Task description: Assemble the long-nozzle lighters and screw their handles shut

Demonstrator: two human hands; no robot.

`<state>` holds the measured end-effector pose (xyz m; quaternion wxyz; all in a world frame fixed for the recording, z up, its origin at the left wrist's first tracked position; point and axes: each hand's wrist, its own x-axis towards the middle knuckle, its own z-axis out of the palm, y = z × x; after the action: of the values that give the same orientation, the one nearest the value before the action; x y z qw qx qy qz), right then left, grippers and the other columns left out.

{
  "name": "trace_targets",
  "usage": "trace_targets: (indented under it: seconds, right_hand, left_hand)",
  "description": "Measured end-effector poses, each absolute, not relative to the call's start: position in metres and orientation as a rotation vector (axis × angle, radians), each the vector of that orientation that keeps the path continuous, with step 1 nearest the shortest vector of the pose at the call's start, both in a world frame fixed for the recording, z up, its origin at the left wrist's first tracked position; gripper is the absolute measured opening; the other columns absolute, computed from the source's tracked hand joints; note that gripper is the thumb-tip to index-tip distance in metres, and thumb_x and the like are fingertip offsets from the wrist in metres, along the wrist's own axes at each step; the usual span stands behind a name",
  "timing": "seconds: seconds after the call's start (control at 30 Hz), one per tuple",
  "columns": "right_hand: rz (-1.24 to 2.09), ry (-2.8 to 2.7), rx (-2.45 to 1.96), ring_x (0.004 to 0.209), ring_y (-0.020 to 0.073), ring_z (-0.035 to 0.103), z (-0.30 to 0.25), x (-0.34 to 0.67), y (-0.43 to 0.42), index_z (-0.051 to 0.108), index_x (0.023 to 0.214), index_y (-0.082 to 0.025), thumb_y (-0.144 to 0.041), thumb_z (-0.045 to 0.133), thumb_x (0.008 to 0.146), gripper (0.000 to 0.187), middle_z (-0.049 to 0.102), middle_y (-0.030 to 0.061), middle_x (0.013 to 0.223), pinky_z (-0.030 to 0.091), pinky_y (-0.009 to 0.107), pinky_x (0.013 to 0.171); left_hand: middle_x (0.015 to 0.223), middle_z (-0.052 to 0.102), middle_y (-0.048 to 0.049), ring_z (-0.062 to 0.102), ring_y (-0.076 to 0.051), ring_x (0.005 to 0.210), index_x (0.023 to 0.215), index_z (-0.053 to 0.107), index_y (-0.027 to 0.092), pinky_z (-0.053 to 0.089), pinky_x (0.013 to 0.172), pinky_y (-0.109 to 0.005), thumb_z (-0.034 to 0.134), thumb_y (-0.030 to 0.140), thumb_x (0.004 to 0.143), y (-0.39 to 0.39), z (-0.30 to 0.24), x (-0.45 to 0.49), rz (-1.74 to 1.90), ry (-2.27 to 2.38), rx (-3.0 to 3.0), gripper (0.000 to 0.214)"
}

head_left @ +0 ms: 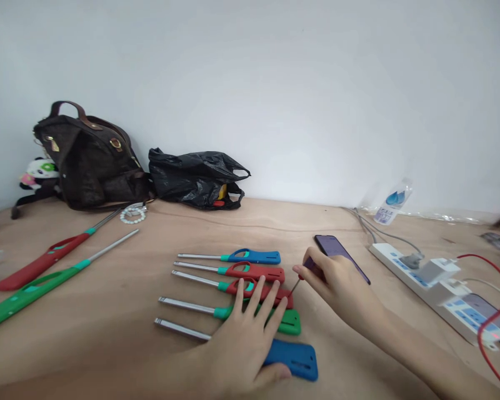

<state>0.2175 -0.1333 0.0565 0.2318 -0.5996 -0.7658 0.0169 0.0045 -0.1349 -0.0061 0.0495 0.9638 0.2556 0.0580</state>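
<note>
Several long-nosed lighters lie side by side on the wooden table: a blue one [254, 256] farthest, two red ones [256, 271], a green one [289, 322] and a blue one [294, 358] nearest me. My left hand [244, 339] lies flat over the nearer lighters, fingers spread. My right hand [335, 280] pinches a small screwdriver [295, 285], its thin tip pointing down at the end of the second red lighter [284, 297].
Two bigger lighters, red [37, 264] and green [29, 291], lie at the left. A brown handbag [91, 161], a black plastic bag [195, 178] and a bead bracelet [133, 214] sit by the wall. A phone [337, 247], power strip [433, 283], red cable [494, 311] and bottle [394, 203] are at the right.
</note>
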Motion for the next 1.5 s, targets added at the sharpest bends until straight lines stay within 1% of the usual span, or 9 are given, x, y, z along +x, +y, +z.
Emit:
trace_targets:
  seconds: [0.17, 0.3, 0.43, 0.77, 0.97, 1.13, 1.2, 1.33, 1.5]
  right_hand:
    - [0.027, -2.148, -1.581, 0.053, 0.0180, 0.055, 0.060, 0.218, -0.113, 0.046, 0.077, -0.022, -0.036, 0.041, 0.095, 0.023, 0.060, 0.0012, 0.059, 0.031, 0.026, 0.051]
    - [0.105, -2.087, -1.495, 0.053, 0.0158, 0.055, 0.075, 0.219, -0.109, 0.049, 0.080, -0.021, -0.032, 0.041, 0.095, 0.020, 0.060, 0.0004, 0.061, 0.034, 0.025, 0.052]
    - [0.274, -2.145, -1.487, 0.046, 0.0128, 0.051, 0.089, 0.222, -0.119, 0.052, 0.077, -0.021, -0.033, 0.043, 0.094, 0.022, 0.059, -0.0020, 0.056, 0.033, 0.024, 0.049]
    - [0.404, -2.230, -1.510, 0.050, 0.0126, 0.052, 0.080, 0.226, -0.122, 0.054, 0.082, -0.020, -0.033, 0.043, 0.095, 0.021, 0.062, -0.0012, 0.059, 0.035, 0.024, 0.050]
    - [0.221, -2.378, -1.467, 0.056, 0.0134, 0.051, 0.085, 0.228, -0.119, 0.059, 0.077, -0.020, -0.027, 0.051, 0.091, 0.017, 0.059, -0.0005, 0.063, 0.034, 0.024, 0.052]
    - [0.098, -2.466, -1.451, 0.067, 0.0161, 0.056, 0.091, 0.225, -0.119, 0.055, 0.094, -0.020, -0.019, 0.046, 0.092, 0.008, 0.063, 0.0017, 0.076, 0.038, 0.025, 0.058]
    - [0.067, -2.528, -1.421, 0.069, 0.0164, 0.056, 0.094, 0.222, -0.121, 0.052, 0.094, -0.020, -0.015, 0.045, 0.092, 0.008, 0.063, 0.0026, 0.079, 0.038, 0.024, 0.058]
    - [-0.096, -2.609, -1.416, 0.068, 0.0179, 0.055, 0.098, 0.217, -0.122, 0.051, 0.082, -0.019, -0.014, 0.048, 0.091, 0.010, 0.061, 0.0037, 0.072, 0.035, 0.025, 0.057]
    - [-0.233, -2.516, -1.523, 0.054, 0.0157, 0.048, 0.090, 0.207, -0.119, 0.051, 0.072, -0.019, -0.019, 0.055, 0.087, 0.016, 0.054, 0.0000, 0.058, 0.026, 0.024, 0.050]
  left_hand:
    - [0.154, 0.017, -0.0204, 0.014, -0.046, 0.139, 0.149, 0.026, 0.015, 0.014, 0.102, -0.074, 0.039, 0.061, 0.092, -0.108, 0.003, 0.007, 0.129, 0.831, 2.941, 0.075]
    - [0.155, 0.011, -0.0201, 0.007, -0.046, 0.141, 0.149, 0.024, 0.013, 0.013, 0.102, -0.074, 0.039, 0.060, 0.092, -0.095, 0.000, 0.009, 0.057, 0.858, 2.926, 0.076]
    - [0.156, 0.009, -0.0188, 0.004, -0.046, 0.141, 0.150, 0.022, 0.014, 0.011, 0.103, -0.074, 0.037, 0.060, 0.093, -0.093, -0.001, 0.009, 0.036, 0.873, 2.922, 0.075]
    - [0.156, 0.004, -0.0170, 0.001, -0.044, 0.141, 0.152, 0.013, 0.015, 0.009, 0.104, -0.073, 0.029, 0.064, 0.093, -0.092, -0.006, 0.008, 0.051, 0.857, 2.938, 0.077]
    - [0.156, 0.006, -0.0173, 0.002, -0.044, 0.141, 0.151, 0.014, 0.015, 0.010, 0.104, -0.073, 0.030, 0.062, 0.094, -0.093, -0.003, 0.008, 0.028, 0.871, 2.933, 0.076]
    - [0.156, 0.007, -0.0169, 0.002, -0.045, 0.141, 0.151, 0.016, 0.015, 0.010, 0.104, -0.073, 0.028, 0.064, 0.093, -0.092, -0.003, 0.009, 0.036, 0.869, 2.932, 0.076]
    - [0.156, 0.007, -0.0172, 0.003, -0.045, 0.141, 0.151, 0.016, 0.015, 0.009, 0.104, -0.073, 0.029, 0.064, 0.093, -0.093, -0.002, 0.009, 0.028, 0.867, 2.931, 0.077]
    - [0.156, 0.009, -0.0178, 0.005, -0.044, 0.141, 0.151, 0.016, 0.015, 0.010, 0.104, -0.072, 0.031, 0.062, 0.094, -0.094, -0.002, 0.008, 0.026, 0.877, 2.929, 0.076]
    - [0.156, 0.012, -0.0179, 0.007, -0.044, 0.141, 0.151, 0.018, 0.014, 0.007, 0.105, -0.072, 0.028, 0.064, 0.094, -0.093, -0.009, 0.007, 0.081, 0.872, 2.942, 0.077]
